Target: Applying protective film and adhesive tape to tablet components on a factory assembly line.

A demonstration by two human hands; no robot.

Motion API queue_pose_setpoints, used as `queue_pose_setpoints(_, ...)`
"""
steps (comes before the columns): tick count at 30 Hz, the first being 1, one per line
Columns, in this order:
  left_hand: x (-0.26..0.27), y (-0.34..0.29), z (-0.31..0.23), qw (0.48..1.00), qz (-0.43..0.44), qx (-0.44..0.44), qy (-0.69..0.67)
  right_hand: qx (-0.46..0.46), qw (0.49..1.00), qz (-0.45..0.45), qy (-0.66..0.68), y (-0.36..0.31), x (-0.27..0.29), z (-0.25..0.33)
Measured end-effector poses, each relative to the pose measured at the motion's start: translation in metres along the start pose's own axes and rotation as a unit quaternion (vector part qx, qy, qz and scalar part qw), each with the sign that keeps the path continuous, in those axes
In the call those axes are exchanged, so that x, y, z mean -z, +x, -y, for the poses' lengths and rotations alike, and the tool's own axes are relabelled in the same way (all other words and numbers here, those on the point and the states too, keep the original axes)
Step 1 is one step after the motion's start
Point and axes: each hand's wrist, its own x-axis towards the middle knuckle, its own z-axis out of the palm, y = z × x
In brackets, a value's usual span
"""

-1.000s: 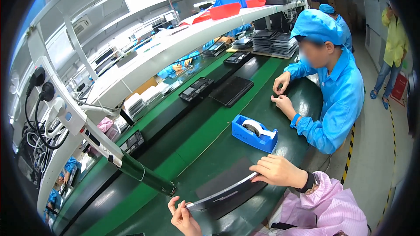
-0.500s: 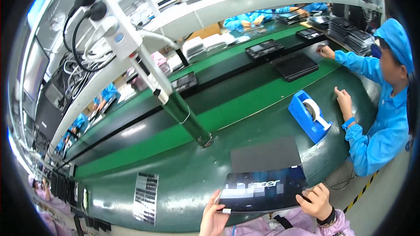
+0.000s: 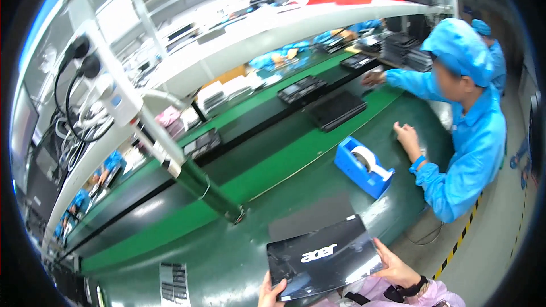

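I hold a glossy black laptop lid (image 3: 324, 276) with pale lettering on it between both hands, tilted over the near edge of the bench. My left hand (image 3: 271, 291) is closed on its lower left corner, the thumb on top. At its right edge, my right hand (image 3: 395, 267) grips it, fingers partly hidden. Just behind the lid lies a flat dark grey sheet (image 3: 313, 218), partly covered by it. To the left on the bench is a pale sheet with black strips (image 3: 173, 284).
A blue tape dispenser (image 3: 364, 170) stands right of centre. Beyond it a closed black laptop (image 3: 335, 110) and black laptop parts (image 3: 301, 89) lie along the green line. A co-worker in blue (image 3: 469, 125) sits at right. A green post (image 3: 210, 193) rises from the bench.
My view has turned to the right, so the bench things sit further left in the picture. The lid is tilted differently, its right side higher, and my right hand has shifted along its right edge.
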Motion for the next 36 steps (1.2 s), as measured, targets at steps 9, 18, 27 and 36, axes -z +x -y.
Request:
queue_pose_setpoints(9,-0.018,0.056,-0.013,0.974,0.05,-0.152,0.159,0.084,0.947,-0.136,-0.278,0.096,-0.007,0.012)
queue_pose_setpoints(18,0.017,0.111,0.02,0.931,0.064,-0.252,0.258,0.105,0.894,-0.246,-0.359,0.116,0.007,-0.024)
queue_pose_setpoints(27,0.024,0.118,0.023,0.88,0.079,-0.33,0.333,0.118,0.84,-0.313,-0.427,0.109,0.009,-0.035)
queue_pose_setpoints(36,0.007,0.103,0.021,0.927,0.069,-0.301,0.21,0.064,0.949,-0.254,-0.174,0.104,-0.016,-0.012)
